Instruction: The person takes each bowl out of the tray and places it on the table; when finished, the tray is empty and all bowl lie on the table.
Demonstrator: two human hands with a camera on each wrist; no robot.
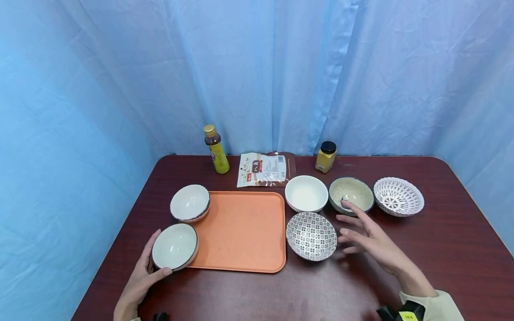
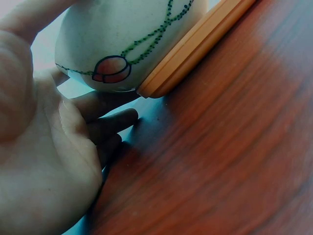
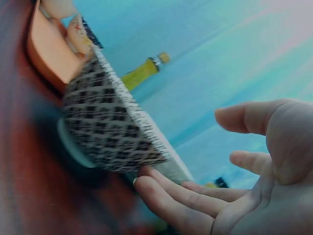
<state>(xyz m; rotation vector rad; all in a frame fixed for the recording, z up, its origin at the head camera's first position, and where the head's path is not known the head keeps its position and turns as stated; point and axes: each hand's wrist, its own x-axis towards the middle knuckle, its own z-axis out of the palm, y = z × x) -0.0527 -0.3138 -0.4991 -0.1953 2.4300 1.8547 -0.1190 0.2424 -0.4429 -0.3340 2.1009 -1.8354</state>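
Observation:
At the left end of the orange tray (image 1: 245,232), my left hand (image 1: 138,278) holds a white bowl (image 1: 174,246) with a dark rim, thumb at its near side and fingers round its left. In the left wrist view this bowl (image 2: 127,44) shows a painted flower and green vine, low against the tray's edge. My right hand (image 1: 375,243) is spread, fingers apart, just right of a black-and-white patterned bowl (image 1: 311,236). The right wrist view has that bowl (image 3: 107,117) by the fingertips of the hand (image 3: 234,181); whether they touch is unclear.
Behind the held bowl stands another white bowl (image 1: 190,203). A white bowl (image 1: 306,193), a beige bowl (image 1: 351,195) and a lattice-patterned bowl (image 1: 399,196) line the right. Farther back are a yellow-capped bottle (image 1: 217,151), a food pouch (image 1: 265,170) and a black-lidded jar (image 1: 325,157).

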